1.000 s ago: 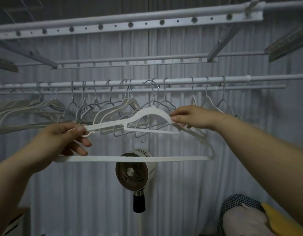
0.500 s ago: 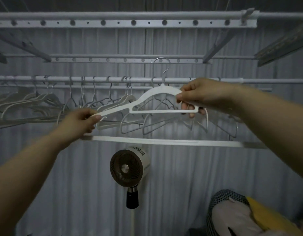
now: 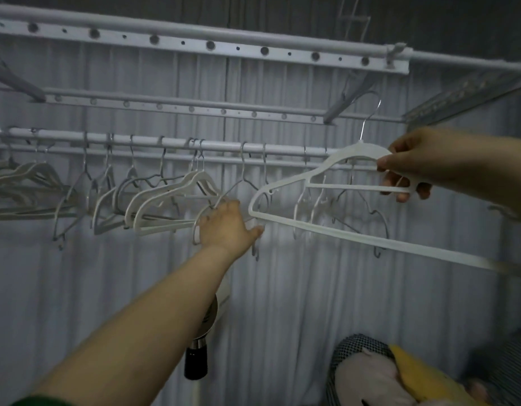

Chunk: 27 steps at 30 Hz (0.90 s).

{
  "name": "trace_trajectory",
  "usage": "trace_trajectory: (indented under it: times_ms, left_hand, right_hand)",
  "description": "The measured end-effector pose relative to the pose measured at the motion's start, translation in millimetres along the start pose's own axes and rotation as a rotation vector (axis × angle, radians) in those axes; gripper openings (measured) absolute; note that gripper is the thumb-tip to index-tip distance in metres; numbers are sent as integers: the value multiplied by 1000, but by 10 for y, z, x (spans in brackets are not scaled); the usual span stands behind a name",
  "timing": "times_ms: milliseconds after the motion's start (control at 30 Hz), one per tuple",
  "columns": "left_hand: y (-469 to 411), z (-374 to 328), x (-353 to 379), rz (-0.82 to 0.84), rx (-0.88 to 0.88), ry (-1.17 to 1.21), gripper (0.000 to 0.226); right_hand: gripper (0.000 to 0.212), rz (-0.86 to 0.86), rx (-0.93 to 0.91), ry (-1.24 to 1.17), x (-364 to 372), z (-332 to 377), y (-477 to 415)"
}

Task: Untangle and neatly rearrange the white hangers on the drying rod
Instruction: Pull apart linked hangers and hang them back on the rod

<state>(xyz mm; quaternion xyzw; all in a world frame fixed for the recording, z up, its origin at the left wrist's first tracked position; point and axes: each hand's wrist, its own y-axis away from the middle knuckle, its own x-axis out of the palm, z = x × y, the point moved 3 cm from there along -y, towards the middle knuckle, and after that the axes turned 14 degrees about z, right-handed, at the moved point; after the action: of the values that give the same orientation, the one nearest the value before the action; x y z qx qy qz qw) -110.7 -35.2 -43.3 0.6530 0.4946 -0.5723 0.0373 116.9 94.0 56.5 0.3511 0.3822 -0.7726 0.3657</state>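
1. The long white metal drying rod [image 3: 212,145] spans the scene from left to right, with a crowded row of white and grey hangers [image 3: 165,197] hooked on it, several of them crossed.
2. The right hand [image 3: 429,165] pinches the right shoulder of one freed white plastic hanger with a metal hook [image 3: 320,171], thumb on top and fingers curled under its inner bar. Its hook stands clear above the rod, and it tilts down to the right.
3. The left hand [image 3: 228,227] is loosely curled among the hanging hangers near the middle.
4. Judged step: rehang the freed hanger. Level it first, steady the neighbours with the left hand, and lower the hook into an open gap.
5. No brand, label or writing is legible.
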Motion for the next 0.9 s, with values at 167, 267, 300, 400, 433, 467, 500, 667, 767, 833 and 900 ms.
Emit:
trace_trajectory:
  times_ms: [167, 267, 300, 400, 433, 467, 500, 667, 767, 833, 900]
  left_hand:
    - [-126, -58, 221, 113, -111, -86, 75]
    - [-159, -99, 335, 142, -109, 32, 82]
    - [-169, -118, 366, 150, -103, 80, 83]
    - [-207, -168, 432, 176, -103, 136, 84]
    - [-221, -185, 447, 175, -98, 126, 81]
    - [-230, -208, 461, 172, -90, 114, 78]
    - [-237, -235, 475, 167, -78, 104, 76]
    - [-253, -316, 553, 179, -86, 26, 51]
    - [-261, -264, 541, 164, -91, 6, 33]
    - [-260, -203, 494, 127, -99, 39, 39]
    - [-250, -157, 439, 83, -99, 90, 46]
  right_hand:
    - [24, -2, 47, 20, -40, 25, 26]
    - [24, -16, 68, 31, -92, 17, 52]
    - [24, -22, 77, 35, -112, 8, 66]
    - [24, -52, 110, 57, -157, -46, 92]
    - [24, -65, 116, 64, -173, -67, 93]
    - [24, -74, 119, 72, -188, -90, 87]
    - [24, -80, 127, 79, -197, -105, 81]
    - [25, -78, 181, 76, -193, -201, -67]
    - [25, -62, 195, 27, -86, -178, -227]
    - [31, -52, 206, 15, 24, -152, -381]
    - [31, -43, 222, 8, 171, -114, -549]
